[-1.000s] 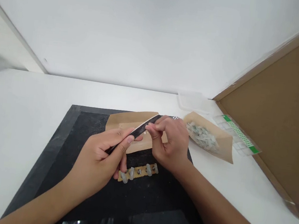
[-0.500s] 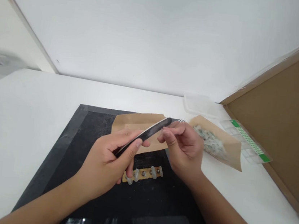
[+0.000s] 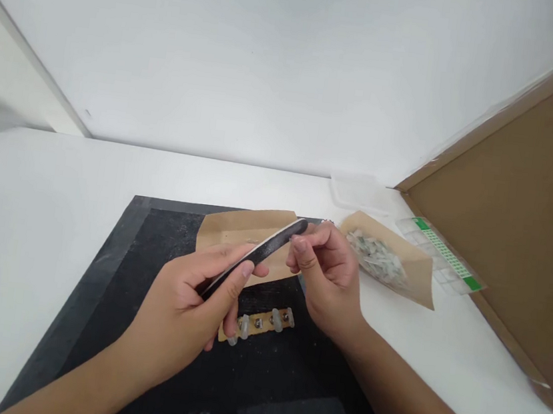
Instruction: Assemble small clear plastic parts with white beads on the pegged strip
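Observation:
My left hand point(image 3: 189, 297) is wrapped round a black nail file point(image 3: 271, 247), which slants up to the right. Thumb and fingers of my right hand point(image 3: 328, 277) pinch together by the file's far end; the small piece between them is too hidden to name, though it seems to touch or nearly touch the file. Below both hands, a tan strip point(image 3: 267, 322) lies on the black mat point(image 3: 254, 392). It carries round metal bits and several clear false nails point(image 3: 277, 320). My left fingers cover the strip's left end.
Behind my hands a brown paper sheet point(image 3: 234, 225) rests on the mat. To the right are a brown paper packet point(image 3: 421, 278) of clear false nails, a clear compartment case point(image 3: 445, 254) with a green label, and a translucent tray point(image 3: 359, 193). A brown board point(image 3: 522, 217) stands at right.
The view has shifted slightly, so everything sits a little further left. Both hands keep the same grip, the right fingers staying at the file's tip.

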### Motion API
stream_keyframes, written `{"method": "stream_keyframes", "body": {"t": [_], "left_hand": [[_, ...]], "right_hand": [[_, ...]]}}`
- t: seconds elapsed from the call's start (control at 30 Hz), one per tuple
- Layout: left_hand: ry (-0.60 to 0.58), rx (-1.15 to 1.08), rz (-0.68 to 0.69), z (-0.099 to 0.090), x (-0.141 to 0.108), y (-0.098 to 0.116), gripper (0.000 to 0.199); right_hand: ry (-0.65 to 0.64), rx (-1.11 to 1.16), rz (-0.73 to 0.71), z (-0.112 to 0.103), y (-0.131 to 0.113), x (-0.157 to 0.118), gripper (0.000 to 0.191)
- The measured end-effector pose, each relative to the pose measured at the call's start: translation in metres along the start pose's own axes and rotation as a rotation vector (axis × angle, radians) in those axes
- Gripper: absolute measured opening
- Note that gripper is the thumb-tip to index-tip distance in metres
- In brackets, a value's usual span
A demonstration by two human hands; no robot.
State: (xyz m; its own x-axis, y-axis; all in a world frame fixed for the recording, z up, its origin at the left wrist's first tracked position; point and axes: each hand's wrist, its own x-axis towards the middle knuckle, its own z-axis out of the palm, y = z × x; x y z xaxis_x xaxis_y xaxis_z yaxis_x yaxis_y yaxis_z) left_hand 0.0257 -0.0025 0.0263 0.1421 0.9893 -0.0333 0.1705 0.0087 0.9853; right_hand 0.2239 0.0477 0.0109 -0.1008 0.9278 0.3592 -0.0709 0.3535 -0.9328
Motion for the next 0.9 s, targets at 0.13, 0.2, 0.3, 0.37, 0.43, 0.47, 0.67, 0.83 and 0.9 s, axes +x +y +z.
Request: {"method": "stream_keyframes", "body": {"t": [0.13,0.2,0.3,0.37,0.43,0.47,0.67,0.83,0.9], "left_hand": [[0.057,0.158,0.163,-0.002,0.003,-0.001,0.030],[0.109,0.250,0.287,-0.003,0.006,-0.002,0.029],[0.158,0.351,0.409,-0.004,0.008,-0.005,0.033],[0.190,0.403,0.484,-0.005,0.009,-0.007,0.032],[0.212,0.435,0.552,-0.005,0.010,-0.008,0.030],[0.217,0.444,0.578,-0.004,0.011,-0.009,0.030],[0.229,0.518,0.623,-0.004,0.010,-0.010,0.035],[0.185,0.537,0.590,-0.004,0.008,-0.009,0.036],[0.188,0.539,0.579,-0.004,0.008,-0.009,0.036]], "right_hand": [[-0.014,0.002,-0.003,0.000,-0.001,0.001,0.014],[-0.022,-0.001,-0.017,0.000,-0.003,0.001,0.010],[-0.034,-0.022,-0.028,-0.001,-0.005,-0.001,0.008],[-0.050,-0.049,-0.033,-0.003,-0.006,-0.002,0.009],[-0.071,-0.072,-0.049,-0.004,-0.007,-0.003,0.009],[-0.087,-0.081,-0.059,-0.005,-0.007,-0.004,0.009],[-0.166,-0.263,-0.221,-0.011,-0.008,-0.003,0.015],[-0.176,-0.458,-0.442,-0.009,-0.008,-0.001,0.021],[-0.171,-0.472,-0.436,-0.008,-0.007,-0.002,0.021]]}}
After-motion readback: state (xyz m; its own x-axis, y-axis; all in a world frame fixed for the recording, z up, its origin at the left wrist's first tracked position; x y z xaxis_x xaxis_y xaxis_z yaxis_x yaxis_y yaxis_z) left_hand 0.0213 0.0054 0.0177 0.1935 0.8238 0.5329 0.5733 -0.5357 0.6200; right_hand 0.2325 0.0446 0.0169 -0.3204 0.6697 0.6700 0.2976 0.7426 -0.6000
